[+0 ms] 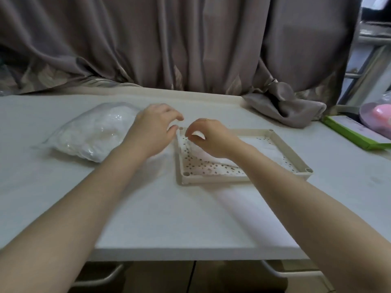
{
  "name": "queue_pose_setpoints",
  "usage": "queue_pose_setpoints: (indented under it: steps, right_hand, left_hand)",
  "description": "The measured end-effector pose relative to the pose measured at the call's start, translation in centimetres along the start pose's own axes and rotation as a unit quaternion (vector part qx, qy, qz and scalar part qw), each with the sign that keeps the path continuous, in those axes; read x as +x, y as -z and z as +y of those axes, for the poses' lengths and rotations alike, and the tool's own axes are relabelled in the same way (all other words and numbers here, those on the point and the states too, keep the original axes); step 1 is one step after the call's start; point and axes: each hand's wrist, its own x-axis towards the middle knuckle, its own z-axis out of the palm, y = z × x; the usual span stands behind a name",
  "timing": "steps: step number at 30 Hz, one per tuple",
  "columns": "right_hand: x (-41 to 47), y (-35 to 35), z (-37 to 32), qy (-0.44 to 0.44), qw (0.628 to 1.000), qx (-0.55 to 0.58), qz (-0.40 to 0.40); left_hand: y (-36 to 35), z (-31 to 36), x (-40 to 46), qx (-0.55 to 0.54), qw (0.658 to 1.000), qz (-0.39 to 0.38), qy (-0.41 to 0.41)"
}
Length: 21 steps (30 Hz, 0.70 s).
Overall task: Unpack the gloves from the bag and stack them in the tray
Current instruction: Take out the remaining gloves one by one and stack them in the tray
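- A person's two bare forearms reach forward over a pale table, seen from above by a camera on the head.
- A shallow cream tray with a dotted, perforated floor sits on the table, right of centre.
- A thin white glove lies flat inside the tray, spread from its far left corner toward its right side.
- The right hand hovers over the tray's far left corner, directly above the end of the glove. Its fingers curl downward and its thumb and fingertips pinch the glove's edge there.
- The left hand is just beside the right one, over the table at the tray's outer left edge. Its fingers are loosely bent and apart, and I cannot tell whether the fingertips touch the glove or the tray rim.
- A clear plastic bag stuffed with white gloves lies on the table to the left, just behind the left wrist and well apart from the tray.
- A grey-brown curtain hangs behind the table, its knotted end resting on the far right of the tabletop.
- A green-edged flat box lies at the right edge, with a pink object in a clear wrap beside it.
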Motion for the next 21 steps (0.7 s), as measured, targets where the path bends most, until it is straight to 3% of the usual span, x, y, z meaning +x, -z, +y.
queue_pose_setpoints:
  steps: [3, 5, 10, 14, 18, 21]
  right_hand:
    - [3.3, -2.8, -2.9, 0.021, 1.000, -0.006, -0.013]
    - [5.3, -4.5, -3.6, 0.010, 0.999, -0.019, -0.037]
    - [8.8, -7.2, -4.2, -0.109, 0.987, -0.076, -0.089]
    - [10.2, -8.5, -4.8, -0.115, 0.984, -0.089, -0.107]
    - [9.9, -9.1, -4.3, -0.137, 0.989, -0.030, -0.048]
    - [9.3, -7.4, -4.2, -0.153, 0.987, 0.035, -0.034]
  left_hand:
    - [0.9, -3.9, -1.1, 0.113, 0.984, -0.056, 0.125]
    - [0.4, -5.7, -1.7, 0.108, 0.972, -0.096, 0.184]
    - [-1.3, -7.4, -2.1, 0.110, 0.974, -0.123, 0.153]
    - [-2.0, -7.9, -1.8, 0.120, 0.973, -0.137, 0.139]
    - [-2.6, -8.1, -2.0, 0.138, 0.967, -0.168, 0.133]
    - [-2.7, -8.3, -2.1, 0.143, 0.968, -0.142, 0.150]
